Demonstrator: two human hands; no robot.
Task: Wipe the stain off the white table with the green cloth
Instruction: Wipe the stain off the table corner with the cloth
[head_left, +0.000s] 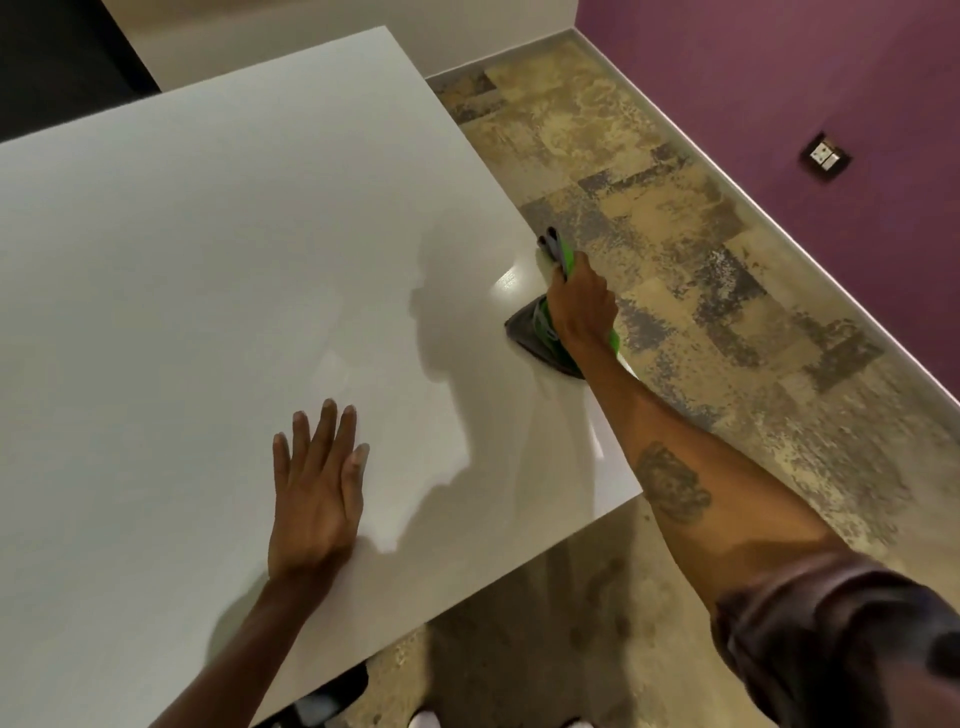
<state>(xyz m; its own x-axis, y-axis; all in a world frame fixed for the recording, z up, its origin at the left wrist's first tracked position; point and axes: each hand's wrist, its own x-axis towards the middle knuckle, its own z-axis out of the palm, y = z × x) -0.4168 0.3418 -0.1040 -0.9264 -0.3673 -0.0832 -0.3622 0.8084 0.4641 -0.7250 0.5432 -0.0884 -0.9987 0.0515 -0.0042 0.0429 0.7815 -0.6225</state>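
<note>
Green cloth (550, 322), crumpled with a grey underside, sits under the right hand (579, 306) at the right edge of the glossy white table (182, 260); fingers are curled down and clamped on it. Stain not discernible. Left hand (317, 493) lies flat, fingers slightly spread, near the front edge. Wide bare tabletop stretches left and beyond; mottled tan floor (701, 249) right.

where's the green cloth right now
The cloth lies at the table's right edge in the head view, pressed under the right hand, far from the left hand resting flat.
</note>
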